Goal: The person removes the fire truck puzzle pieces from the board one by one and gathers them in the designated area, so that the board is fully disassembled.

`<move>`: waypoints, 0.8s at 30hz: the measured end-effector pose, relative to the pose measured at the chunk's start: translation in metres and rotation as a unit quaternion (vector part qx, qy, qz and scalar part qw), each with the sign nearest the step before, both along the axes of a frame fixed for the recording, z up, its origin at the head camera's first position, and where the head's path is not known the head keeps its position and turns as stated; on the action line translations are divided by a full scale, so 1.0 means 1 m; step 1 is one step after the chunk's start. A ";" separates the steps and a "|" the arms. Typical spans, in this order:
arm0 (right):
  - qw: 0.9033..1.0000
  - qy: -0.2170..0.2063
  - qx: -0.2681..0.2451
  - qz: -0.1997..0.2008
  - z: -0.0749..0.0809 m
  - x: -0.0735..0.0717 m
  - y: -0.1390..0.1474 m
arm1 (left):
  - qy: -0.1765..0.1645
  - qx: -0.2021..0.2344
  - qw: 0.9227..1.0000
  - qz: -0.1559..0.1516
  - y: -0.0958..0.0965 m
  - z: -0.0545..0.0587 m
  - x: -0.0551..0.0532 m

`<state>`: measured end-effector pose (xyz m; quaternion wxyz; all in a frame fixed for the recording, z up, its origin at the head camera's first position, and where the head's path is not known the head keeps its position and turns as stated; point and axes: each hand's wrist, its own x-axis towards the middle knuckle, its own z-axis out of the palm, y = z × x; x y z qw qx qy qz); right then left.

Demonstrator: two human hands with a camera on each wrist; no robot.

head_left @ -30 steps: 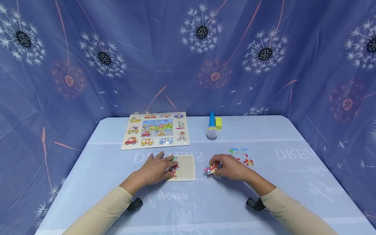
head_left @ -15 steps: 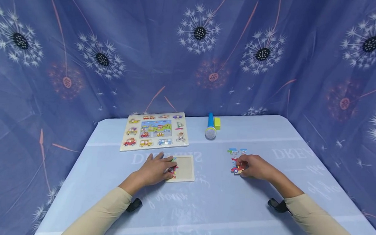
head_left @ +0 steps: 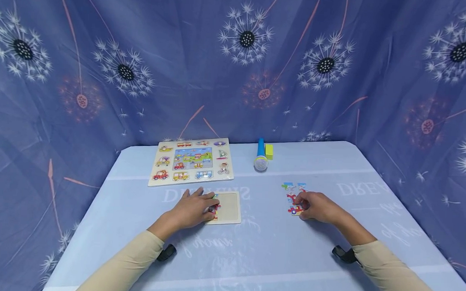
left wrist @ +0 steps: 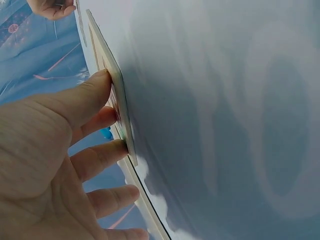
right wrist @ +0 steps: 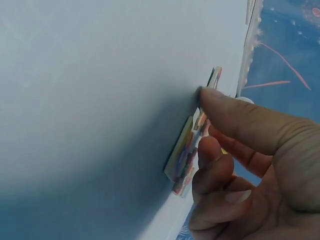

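My left hand [head_left: 194,208] lies spread over the left part of a small wooden puzzle tray [head_left: 231,209]. Colourful pieces [head_left: 216,210] show at its left side, partly under the fingers. In the left wrist view, the thumb and fingertips of the left hand [left wrist: 65,145] touch the tray [left wrist: 118,82], other fingers stretched out. To the right, my right hand [head_left: 318,207] pinches a red puzzle piece with a blue round spot [head_left: 294,211], low beside several loose puzzle pieces [head_left: 288,187]. The right wrist view shows the thumb and fingertips on the piece [right wrist: 215,76], more pieces [right wrist: 180,157] close by.
A larger wooden vehicle puzzle board [head_left: 165,160] lies at the back left. A blue toy microphone [head_left: 261,155] and a yellow block [head_left: 269,151] lie at the back middle. A blue curtain [head_left: 189,67] with dandelion prints borders the table.
My right hand has carried the puzzle piece rightward from beside the tray to the loose pieces, then shifted it only slightly. The left hand stays on the tray.
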<state>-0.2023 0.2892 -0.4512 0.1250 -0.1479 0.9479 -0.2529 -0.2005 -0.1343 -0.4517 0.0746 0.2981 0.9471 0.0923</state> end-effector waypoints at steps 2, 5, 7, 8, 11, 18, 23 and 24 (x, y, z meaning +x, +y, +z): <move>1.000 0.008 0.002 -0.002 0.002 0.000 0.000 | -0.003 0.000 1.000 0.003 0.000 0.000 0.000; 1.000 0.014 -0.014 -0.008 0.007 -0.001 -0.003 | -0.004 -0.001 1.000 0.007 0.000 0.000 0.000; 0.999 0.016 -0.036 -0.006 0.010 -0.002 -0.007 | -0.005 -0.003 1.000 0.008 0.001 -0.001 0.000; 0.999 0.015 -0.049 -0.003 0.012 -0.003 -0.011 | -0.006 -0.003 1.000 0.008 0.001 -0.001 0.000; 0.997 0.002 -0.083 0.004 0.012 -0.007 -0.028 | -0.012 -0.003 1.000 0.001 0.000 0.000 0.000; 0.995 -0.034 -0.085 0.038 0.003 -0.014 -0.089 | -0.040 -0.004 0.999 -0.012 -0.004 0.002 0.001; 0.993 -0.048 -0.087 0.066 -0.002 -0.020 -0.137 | -0.042 -0.004 0.999 -0.011 -0.010 0.004 0.007; 0.992 -0.050 -0.091 0.072 -0.002 -0.021 -0.146 | -0.040 -0.006 0.999 -0.011 -0.012 0.004 0.010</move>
